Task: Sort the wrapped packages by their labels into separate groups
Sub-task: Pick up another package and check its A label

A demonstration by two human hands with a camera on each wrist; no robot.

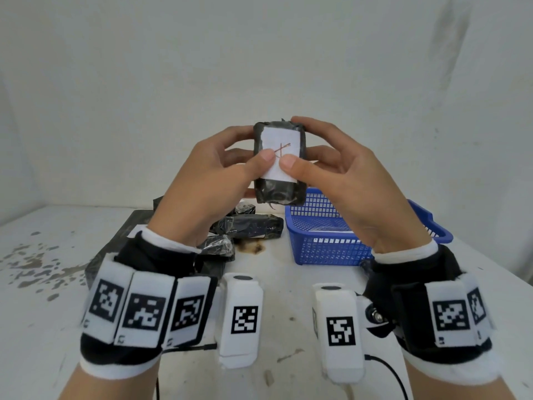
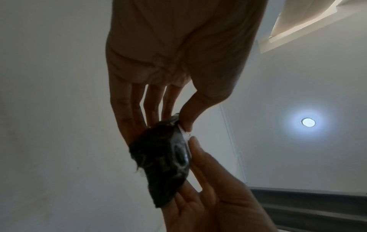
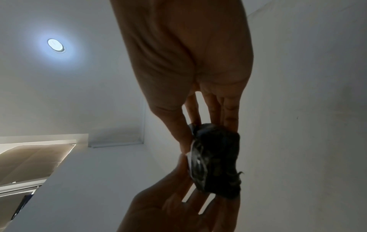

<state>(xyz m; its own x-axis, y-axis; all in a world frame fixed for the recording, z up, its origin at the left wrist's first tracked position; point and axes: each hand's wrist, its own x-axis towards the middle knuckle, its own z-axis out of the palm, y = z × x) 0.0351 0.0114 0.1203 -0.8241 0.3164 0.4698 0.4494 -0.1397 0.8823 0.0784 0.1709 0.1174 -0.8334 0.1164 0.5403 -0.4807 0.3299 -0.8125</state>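
A black-wrapped package with a white label marked with a thin cross is held upright in mid-air before the wall. My left hand grips its left side, thumb on the label. My right hand grips its right side, thumb also on the label, index finger over the top. The left wrist view shows the package pinched between both hands, and so does the package in the right wrist view. Several more black packages lie on the table below.
A blue plastic basket stands on the white table at the right, with something white inside. A dark flat tray or box lies under my left wrist. A brown stain marks the table's middle. The wall is close behind.
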